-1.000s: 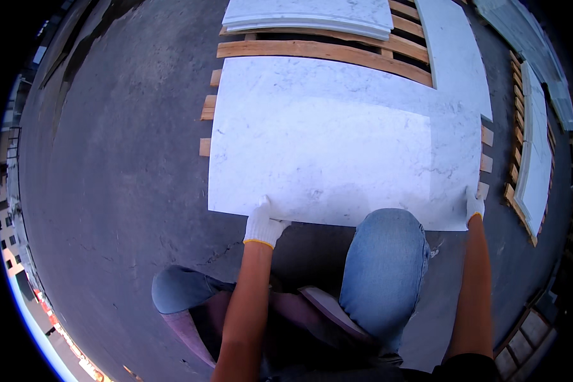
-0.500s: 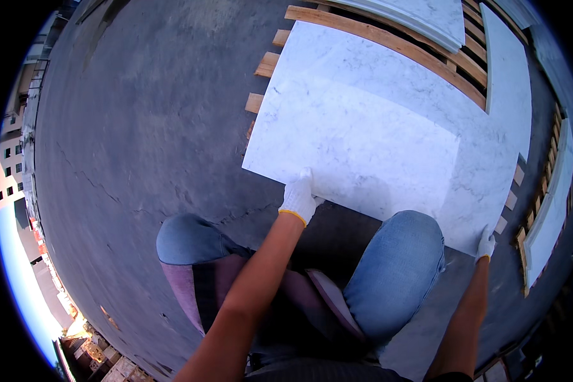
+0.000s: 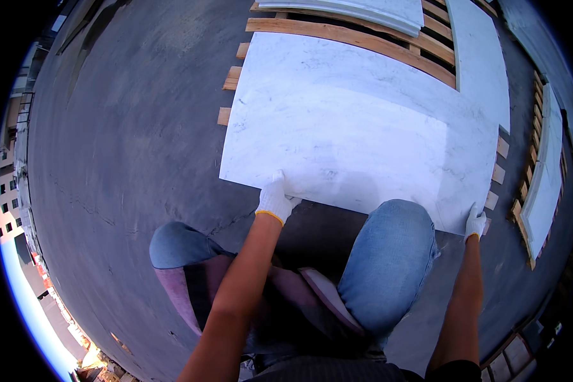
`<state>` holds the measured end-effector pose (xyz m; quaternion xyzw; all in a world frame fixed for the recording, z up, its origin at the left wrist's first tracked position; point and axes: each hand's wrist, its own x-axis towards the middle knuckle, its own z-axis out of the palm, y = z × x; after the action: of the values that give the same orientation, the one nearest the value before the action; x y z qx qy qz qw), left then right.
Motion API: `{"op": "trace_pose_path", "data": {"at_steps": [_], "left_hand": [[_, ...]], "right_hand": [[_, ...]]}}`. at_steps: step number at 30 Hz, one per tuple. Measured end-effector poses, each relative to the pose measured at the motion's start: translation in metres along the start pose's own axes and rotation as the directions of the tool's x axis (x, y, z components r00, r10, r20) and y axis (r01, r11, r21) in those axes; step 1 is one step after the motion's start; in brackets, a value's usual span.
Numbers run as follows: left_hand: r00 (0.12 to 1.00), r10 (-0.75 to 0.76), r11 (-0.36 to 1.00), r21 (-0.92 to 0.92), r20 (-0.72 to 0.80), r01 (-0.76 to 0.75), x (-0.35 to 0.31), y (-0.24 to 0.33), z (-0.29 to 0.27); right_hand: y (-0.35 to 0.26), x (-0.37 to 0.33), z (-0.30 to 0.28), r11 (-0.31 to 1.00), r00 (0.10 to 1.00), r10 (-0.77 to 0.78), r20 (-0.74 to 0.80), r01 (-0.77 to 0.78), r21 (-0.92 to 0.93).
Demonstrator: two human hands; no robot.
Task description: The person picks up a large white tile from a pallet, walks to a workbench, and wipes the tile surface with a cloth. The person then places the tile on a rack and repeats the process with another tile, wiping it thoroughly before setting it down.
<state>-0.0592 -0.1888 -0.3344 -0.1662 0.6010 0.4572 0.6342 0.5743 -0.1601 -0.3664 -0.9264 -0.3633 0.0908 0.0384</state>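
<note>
A large white slab [image 3: 337, 121] with grey veining, like marble, lies in front of me with its near edge toward my knees. My left hand [image 3: 275, 198], in a white knit glove with a yellow cuff, grips that near edge left of the middle, thumb on top and fingers below. At the near right corner my right hand [image 3: 475, 221], gloved the same way, holds the slab with its thumb on the upper face. The fingers beneath the slab are mostly hidden. Wooden pallet boards [image 3: 350, 39] show beyond the far edge, with board ends sticking out on both sides.
More white slabs [image 3: 363, 11] are stacked on the pallet farther off, and a long white panel [image 3: 481, 57] lies at far right. Another pallet with slabs [image 3: 541, 172] stands at the right. Dark concrete floor [image 3: 121, 140] stretches left. My denim-covered knees [image 3: 388, 261] are close to the slab.
The slab, pallets and both hands sit farther left in the view, mostly because the view has turned. Both hands keep their hold on the same edge and corner.
</note>
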Motion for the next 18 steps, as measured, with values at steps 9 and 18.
{"op": "trace_pose_path", "data": {"at_steps": [9, 18], "left_hand": [[0.980, -0.159, 0.905, 0.414, 0.122, 0.096, -0.083, -0.011, 0.030], [0.609, 0.791, 0.010, 0.994, 0.057, -0.105, 0.015, 0.126, -0.013]], "right_hand": [[-0.015, -0.016, -0.005, 0.971, 0.999, -0.013, 0.032, 0.005, 0.239], [-0.012, -0.017, -0.007, 0.936, 0.985, 0.004, 0.171, -0.064, 0.346]]}}
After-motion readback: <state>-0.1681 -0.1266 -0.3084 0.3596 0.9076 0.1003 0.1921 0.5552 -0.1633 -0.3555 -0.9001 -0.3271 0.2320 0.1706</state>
